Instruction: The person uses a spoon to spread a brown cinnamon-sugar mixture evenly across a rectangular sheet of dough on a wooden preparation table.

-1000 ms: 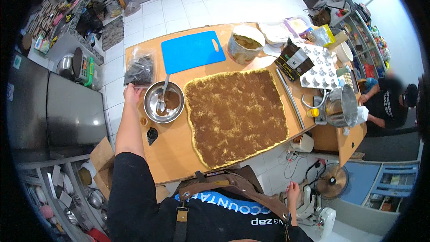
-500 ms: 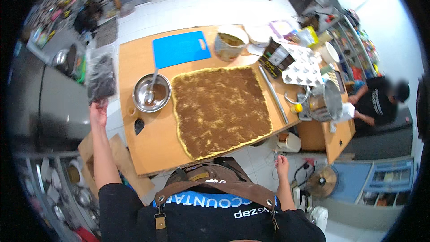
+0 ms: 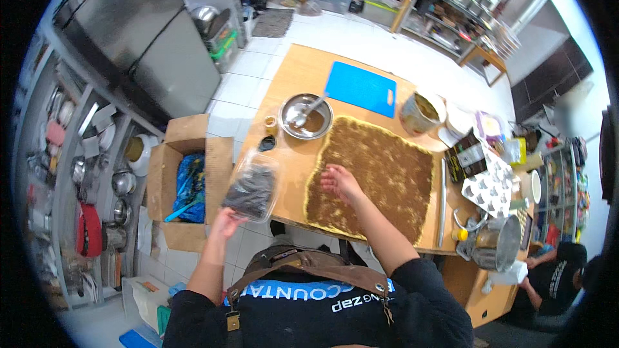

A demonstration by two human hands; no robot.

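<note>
My left hand (image 3: 229, 222) grips the near edge of a clear plastic tub (image 3: 254, 183) with a dark mass inside; what the mass is I cannot make out. The tub is held at the table's left front edge. My right hand (image 3: 342, 183) hovers over the left part of a rolled-out sheet of dough (image 3: 383, 183), its fingers loosely curled and apart, holding nothing. Brown powder or filling covers the dough patchily, leaving a pale yellow rim. Beyond the tub stands a steel bowl (image 3: 298, 134) with a spoon (image 3: 302, 118) and some brown stuff in it.
A blue cutting board (image 3: 361, 89) lies at the back, near a smeared tub (image 3: 419, 116). Right of the dough are a metal rod (image 3: 442, 203), a muffin tray (image 3: 488, 187) and a steel pitcher (image 3: 500, 245). An open cardboard box (image 3: 219, 177) stands left. A co-worker (image 3: 560, 277) is at far right.
My left hand has brought the plastic tub in from the far left to the table's edge. My right hand has risen from beside the table to above the dough. The view has turned left.
</note>
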